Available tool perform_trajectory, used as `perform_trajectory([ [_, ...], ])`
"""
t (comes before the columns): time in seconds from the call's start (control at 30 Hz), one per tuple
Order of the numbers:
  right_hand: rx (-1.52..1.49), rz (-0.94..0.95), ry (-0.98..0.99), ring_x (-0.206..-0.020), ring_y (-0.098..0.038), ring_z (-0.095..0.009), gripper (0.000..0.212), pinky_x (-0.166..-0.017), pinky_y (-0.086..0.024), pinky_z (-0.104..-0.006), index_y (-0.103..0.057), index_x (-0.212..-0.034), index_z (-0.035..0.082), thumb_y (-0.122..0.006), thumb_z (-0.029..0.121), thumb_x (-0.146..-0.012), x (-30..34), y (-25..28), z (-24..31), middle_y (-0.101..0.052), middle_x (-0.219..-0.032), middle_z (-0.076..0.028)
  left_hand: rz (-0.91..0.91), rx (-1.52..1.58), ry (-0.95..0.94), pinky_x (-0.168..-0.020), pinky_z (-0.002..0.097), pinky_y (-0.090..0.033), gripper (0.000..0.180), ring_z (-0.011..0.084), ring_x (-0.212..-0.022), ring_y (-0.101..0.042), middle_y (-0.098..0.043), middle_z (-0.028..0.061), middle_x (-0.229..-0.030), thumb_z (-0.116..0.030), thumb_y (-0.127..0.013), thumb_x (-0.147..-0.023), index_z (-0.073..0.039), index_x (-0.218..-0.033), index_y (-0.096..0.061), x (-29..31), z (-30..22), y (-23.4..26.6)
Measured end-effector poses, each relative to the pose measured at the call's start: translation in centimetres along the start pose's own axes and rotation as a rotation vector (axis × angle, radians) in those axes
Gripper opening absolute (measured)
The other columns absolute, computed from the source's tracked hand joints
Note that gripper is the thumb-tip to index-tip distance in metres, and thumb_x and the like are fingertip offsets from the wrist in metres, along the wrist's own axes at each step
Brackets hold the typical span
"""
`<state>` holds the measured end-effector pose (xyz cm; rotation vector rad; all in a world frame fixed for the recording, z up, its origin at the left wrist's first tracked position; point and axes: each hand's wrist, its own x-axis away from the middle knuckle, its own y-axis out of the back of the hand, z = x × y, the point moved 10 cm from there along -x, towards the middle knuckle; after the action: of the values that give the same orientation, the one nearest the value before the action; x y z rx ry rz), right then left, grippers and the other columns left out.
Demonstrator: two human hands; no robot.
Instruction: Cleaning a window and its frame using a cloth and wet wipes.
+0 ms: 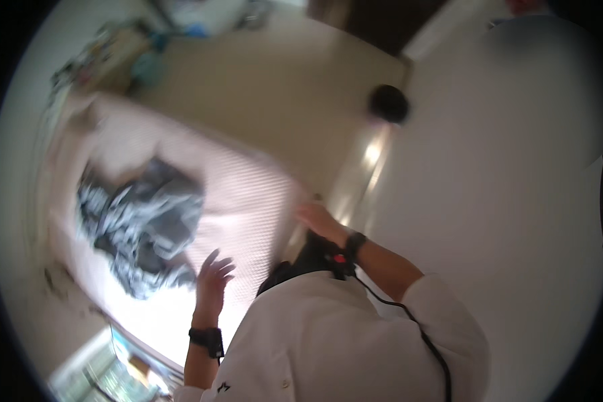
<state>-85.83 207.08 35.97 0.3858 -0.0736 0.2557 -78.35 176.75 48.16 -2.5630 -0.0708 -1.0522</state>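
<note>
- Looks like a home bedroom
- A bed (241,191), pale pink and textured
- Rumpled grey cloth (157,214) nearer its left edge
- Blurred clutter (107,57) past its far left corner

No legible text; no readable numbers

From our left hand (214,276) we have open bed (242,208) to pass over toward one o'clock, while the heap of grey cloth (147,218) blocks us at ten o'clock.
</note>
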Motion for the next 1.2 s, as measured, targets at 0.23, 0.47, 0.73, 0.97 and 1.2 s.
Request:
perform_trajectory([
  [0.23,-0.257,0.301,-0.504,-0.084,-0.063,-0.011,0.031,-0.073,-0.052,-0.026,-0.068,-0.116,0.003,-0.058,0.026,-0.099,4.0,-9.6,2.1,-0.068,-0.097,-0.002,-0.168,0.2,-0.184,-0.088,0.0313,-0.052,0.045,0.0224,-0.108,-0.064,-0.064,0.0159,-0.121,-0.015,-0.052,-0.101,-0.003,-0.143,-0.042,10.2,5.5,13.8],
  [0.47,0.006,0.688,-0.286,-0.09,-0.065,-0.016,0.039,-0.076,-0.055,-0.0308,-0.067,-0.118,-0.002,-0.062,0.031,-0.097,2.9,-19.9,7.2,-0.07,-0.102,-0.009,-0.508,0.534,-0.156,-0.083,0.0308,-0.054,0.042,0.0196,-0.098,-0.066,-0.067,0.0127,-0.112,-0.02,-0.055,-0.1,-0.004,-0.139,-0.048,16.0,14.7,21.4],
  [0.73,0.155,0.939,-0.304,-0.081,-0.061,-0.009,0.036,-0.067,-0.05,-0.0245,-0.063,-0.122,-0.003,-0.06,0.023,-0.098,1.6,-24.5,4.6,-0.067,-0.095,-0.004,-0.634,0.601,-0.213,-0.084,0.0298,-0.055,0.041,0.0182,-0.098,-0.066,-0.065,0.0119,-0.116,-0.021,-0.054,-0.102,-0.002,-0.138,-0.049,20.5,19.5,19.1],
  [0.97,0.308,1.079,-0.258,-0.085,-0.066,-0.014,0.033,-0.07,-0.052,-0.0271,-0.063,-0.121,-0.002,-0.058,0.021,-0.099,5.9,-28.8,3.8,-0.071,-0.098,-0.007,-0.726,0.714,-0.197,-0.086,0.0306,-0.053,0.043,0.0154,-0.1,-0.065,-0.068,0.007,-0.114,-0.025,-0.054,-0.102,-0.006,-0.14,-0.048,24.6,24.6,21.0],
  [1.2,0.289,1.126,-0.275,-0.087,-0.068,-0.018,0.037,-0.071,-0.055,-0.0304,-0.061,-0.124,-0.004,-0.062,0.017,-0.094,11.9,-36.4,0.4,-0.071,-0.099,-0.012,-0.677,0.673,-0.197,-0.086,0.0296,-0.052,0.042,0.0133,-0.104,-0.064,-0.067,0.0042,-0.116,-0.028,-0.053,-0.103,-0.006,-0.139,-0.05,29.4,28.8,27.0],
])
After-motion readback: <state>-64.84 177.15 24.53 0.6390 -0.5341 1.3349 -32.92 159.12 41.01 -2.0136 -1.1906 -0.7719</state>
